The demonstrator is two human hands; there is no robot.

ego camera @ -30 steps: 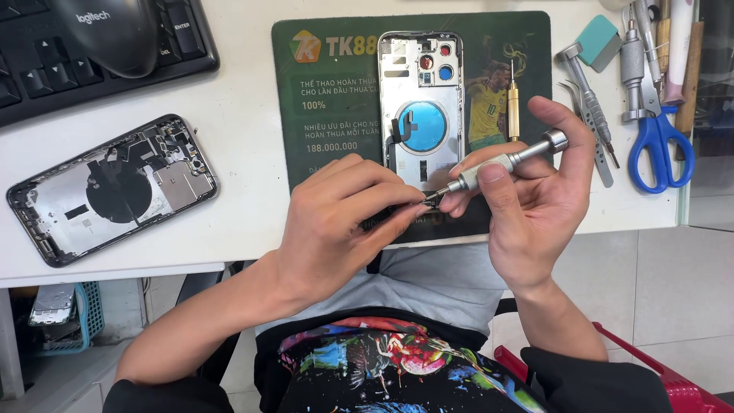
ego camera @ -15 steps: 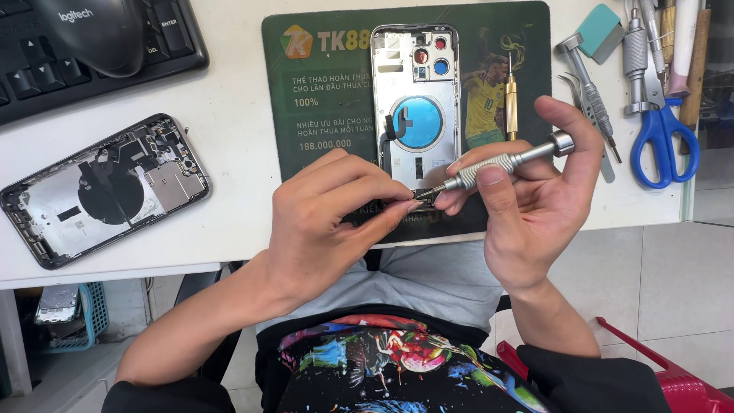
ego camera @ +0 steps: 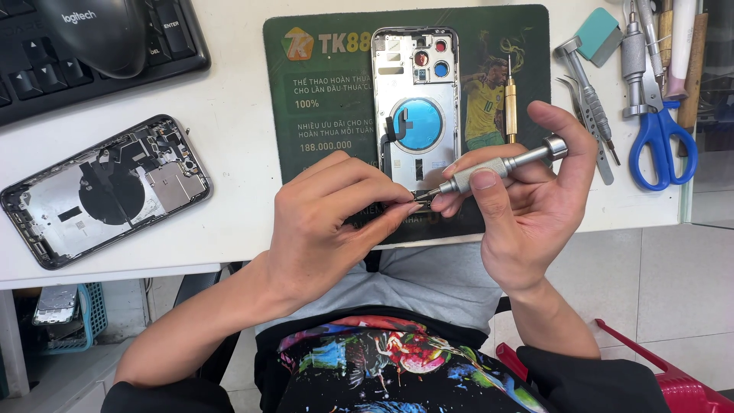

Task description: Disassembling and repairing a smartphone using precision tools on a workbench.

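Seen from above: the right hand [ego camera: 527, 214] has a closed grip on a silver precision screwdriver [ego camera: 501, 164], its tip meeting the left hand [ego camera: 336, 218], whose fingertips pinch narrowly at that tip. Both hover over a green mat [ego camera: 321, 115] on the white surface [ego camera: 229, 115], just below an opened phone housing [ego camera: 417, 107].

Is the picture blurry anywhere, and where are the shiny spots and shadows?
Head view: sharp nearly everywhere, with bright, even light. Soft shine on the silver screwdriver in the right hand and on the opened phone frame. The left hand casts only a faint shadow on the green mat. The tiny part at the screwdriver tip is too small to make out.
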